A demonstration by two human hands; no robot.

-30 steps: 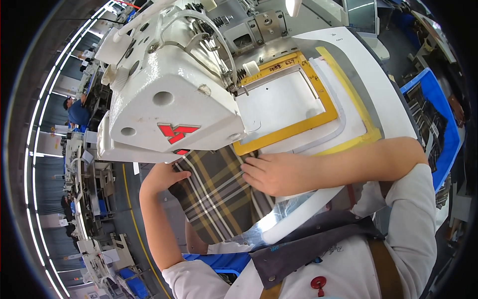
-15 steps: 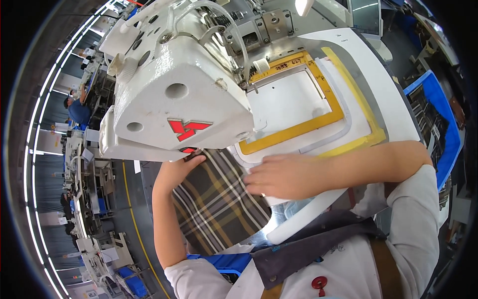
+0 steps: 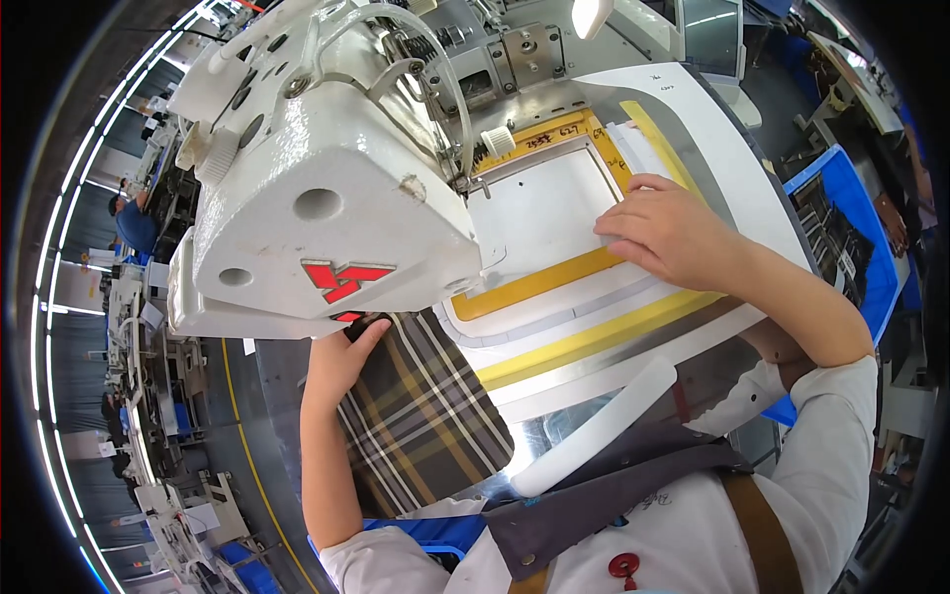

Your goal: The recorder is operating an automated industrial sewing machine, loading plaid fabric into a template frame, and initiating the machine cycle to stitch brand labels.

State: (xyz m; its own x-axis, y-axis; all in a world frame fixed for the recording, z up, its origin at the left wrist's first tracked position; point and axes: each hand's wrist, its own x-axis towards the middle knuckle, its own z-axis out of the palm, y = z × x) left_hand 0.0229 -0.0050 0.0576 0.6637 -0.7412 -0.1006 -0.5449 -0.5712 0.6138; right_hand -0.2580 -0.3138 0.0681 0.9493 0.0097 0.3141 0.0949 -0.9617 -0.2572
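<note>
Plaid fabric [image 3: 430, 411] met the left hand [image 3: 339, 366], its closure unclear behind the machine head [image 3: 376, 223]; the right hand [image 3: 683, 238], fingers [image 3: 625, 226] slightly apart, overlapped the yellow frame [image 3: 539, 286].

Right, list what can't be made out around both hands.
All in the head view:
Left hand: most of its fingers, hidden behind the white machine head.
Plaid cloth: its upper edge, also behind the machine head.
Right hand: its palm, hidden by its own back.
Yellow frame: the corner under the right hand.
</note>
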